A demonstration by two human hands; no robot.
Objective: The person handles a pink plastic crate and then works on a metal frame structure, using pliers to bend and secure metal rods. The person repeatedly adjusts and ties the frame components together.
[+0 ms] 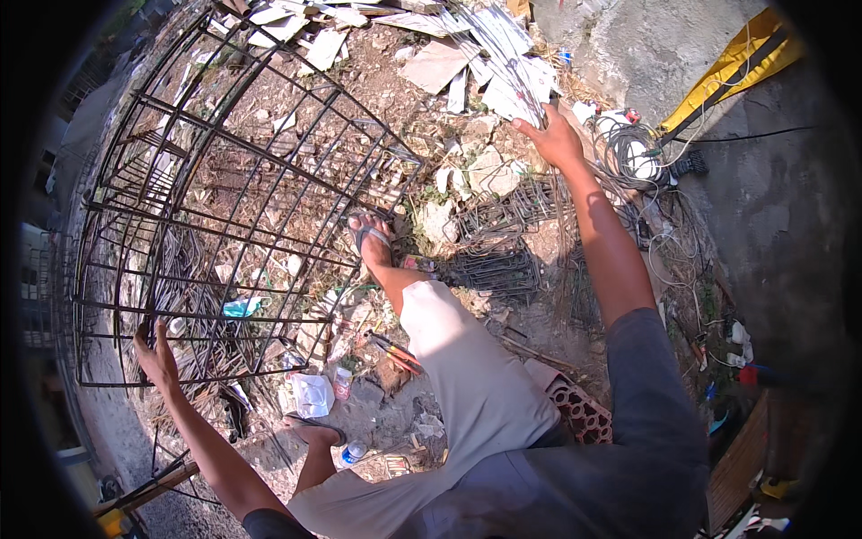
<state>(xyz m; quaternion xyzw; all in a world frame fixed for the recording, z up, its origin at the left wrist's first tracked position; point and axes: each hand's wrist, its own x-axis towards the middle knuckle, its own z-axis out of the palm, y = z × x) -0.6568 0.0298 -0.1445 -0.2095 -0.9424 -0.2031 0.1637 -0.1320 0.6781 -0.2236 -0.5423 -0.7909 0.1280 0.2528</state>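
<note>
- The left hand [160, 364] is near left, fingers loosely spread, at the near left bars of the large dark steel rebar cage [235, 237]; whether it grips cannot be told.
- The right hand [555, 142] is far and right, thumb out, fingers partly curled, at the near end of a bundle of thin pale rods [519, 83]; how firmly it has hold of them cannot be told.
- The cage fills the left side, on the rubble ground [269, 202]; the rods reach away from the right hand, over white broken boards [440, 65].
- Small clear container with reddish markings [342, 384]: near, just right of the crumpled white sheet [312, 396]; contents too small to tell.
- Blue-and-clear plastic container [354, 452]: nearer, beside the sandalled foot [316, 434]; contents unclear.
</note>
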